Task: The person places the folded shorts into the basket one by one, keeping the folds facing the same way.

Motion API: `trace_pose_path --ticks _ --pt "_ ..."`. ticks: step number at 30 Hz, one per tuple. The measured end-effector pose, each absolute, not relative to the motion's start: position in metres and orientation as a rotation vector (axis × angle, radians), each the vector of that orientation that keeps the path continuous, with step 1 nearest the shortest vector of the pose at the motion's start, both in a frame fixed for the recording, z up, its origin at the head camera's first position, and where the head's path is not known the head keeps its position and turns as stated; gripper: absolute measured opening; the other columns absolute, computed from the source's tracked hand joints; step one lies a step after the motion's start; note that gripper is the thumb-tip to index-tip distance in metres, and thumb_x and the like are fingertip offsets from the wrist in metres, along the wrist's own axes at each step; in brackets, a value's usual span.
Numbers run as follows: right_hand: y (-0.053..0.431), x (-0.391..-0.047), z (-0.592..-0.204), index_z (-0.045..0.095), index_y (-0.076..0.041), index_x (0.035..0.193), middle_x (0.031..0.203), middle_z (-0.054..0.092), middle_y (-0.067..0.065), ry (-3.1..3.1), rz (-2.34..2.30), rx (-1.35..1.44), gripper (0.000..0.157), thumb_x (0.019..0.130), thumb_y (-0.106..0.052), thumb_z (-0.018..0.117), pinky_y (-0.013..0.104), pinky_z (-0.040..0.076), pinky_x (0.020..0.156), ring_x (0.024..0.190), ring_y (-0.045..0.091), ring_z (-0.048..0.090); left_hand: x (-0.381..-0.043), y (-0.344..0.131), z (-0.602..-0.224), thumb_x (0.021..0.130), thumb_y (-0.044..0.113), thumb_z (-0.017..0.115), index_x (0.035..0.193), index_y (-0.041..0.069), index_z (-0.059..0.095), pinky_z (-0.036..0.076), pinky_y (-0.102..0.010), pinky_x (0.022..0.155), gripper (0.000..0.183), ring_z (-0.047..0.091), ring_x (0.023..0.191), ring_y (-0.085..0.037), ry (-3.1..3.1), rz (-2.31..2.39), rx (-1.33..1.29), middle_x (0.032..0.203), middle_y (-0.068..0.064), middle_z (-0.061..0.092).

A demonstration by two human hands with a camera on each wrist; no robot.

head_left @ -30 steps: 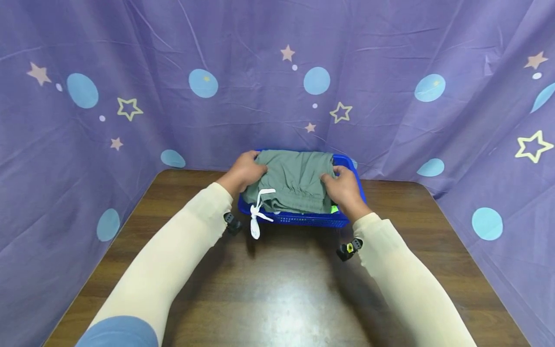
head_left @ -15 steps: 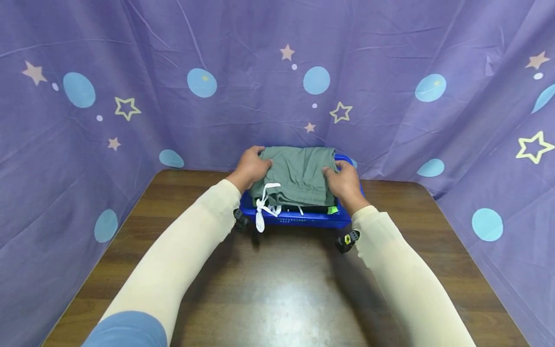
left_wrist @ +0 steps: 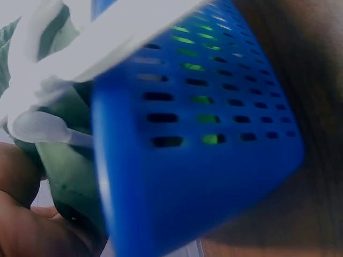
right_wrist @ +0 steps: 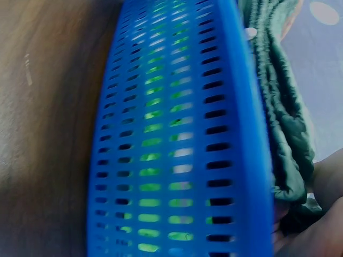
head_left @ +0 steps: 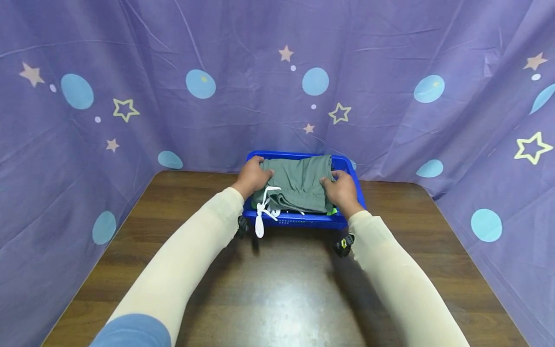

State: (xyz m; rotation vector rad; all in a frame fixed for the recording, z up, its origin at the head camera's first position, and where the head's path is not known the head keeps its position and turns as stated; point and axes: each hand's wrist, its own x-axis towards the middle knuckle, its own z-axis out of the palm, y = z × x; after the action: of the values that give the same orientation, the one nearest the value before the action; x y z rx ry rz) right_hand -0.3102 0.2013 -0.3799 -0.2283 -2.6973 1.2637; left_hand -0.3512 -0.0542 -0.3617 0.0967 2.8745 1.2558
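Folded green drawstring shorts (head_left: 299,180) lie over the blue plastic basket (head_left: 308,222), within its rim for the most part. My left hand (head_left: 254,177) pinches their left side, thumb on top. On the opposite side, the right hand (head_left: 343,191) holds the cloth the same way. A knotted white drawstring (head_left: 259,225) hangs over the basket's front wall. Gathered fabric of the shorts (right_wrist: 286,128) shows above the rim in the right wrist view. The fingers under the cloth are mostly hidden.
Bright green and dark items show through the slots of the basket wall (right_wrist: 161,134). The basket stands at the back of a brown wooden table (head_left: 277,284). Behind it hangs a purple curtain (head_left: 260,111) with stars and dots.
Both hands first raised the shorts a little, exposing dark items below, then lowered them into the basket. The basket's back rim now shows. Both hands have kept their hold.
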Motion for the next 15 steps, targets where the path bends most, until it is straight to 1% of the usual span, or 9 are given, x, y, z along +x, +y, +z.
trace_pose_path --ticks 10,15 --pt "0.203 -0.308 -0.393 0.057 0.005 0.138 0.139 0.058 0.023 -2.740 1.240 -0.251 0.053 0.100 -0.030 0.065 0.049 0.040 0.109 0.130 0.038 0.052 -0.348 -0.060 -0.372 0.103 0.035 0.061 0.156 -0.005 0.031 0.035 -0.049 0.114 0.073 0.041 0.141 -0.040 2.874 1.105 0.093 0.154 -0.026 0.043" --pt "0.205 -0.308 -0.391 0.060 0.003 0.134 0.131 0.064 0.023 -2.700 1.259 -0.258 0.052 0.098 -0.033 0.067 0.047 0.044 0.104 0.122 0.037 0.058 -0.344 -0.061 -0.367 0.104 0.039 0.058 0.157 -0.006 0.024 0.039 -0.051 0.110 0.078 0.048 0.134 -0.044 2.944 1.013 0.115 0.147 -0.031 0.048"
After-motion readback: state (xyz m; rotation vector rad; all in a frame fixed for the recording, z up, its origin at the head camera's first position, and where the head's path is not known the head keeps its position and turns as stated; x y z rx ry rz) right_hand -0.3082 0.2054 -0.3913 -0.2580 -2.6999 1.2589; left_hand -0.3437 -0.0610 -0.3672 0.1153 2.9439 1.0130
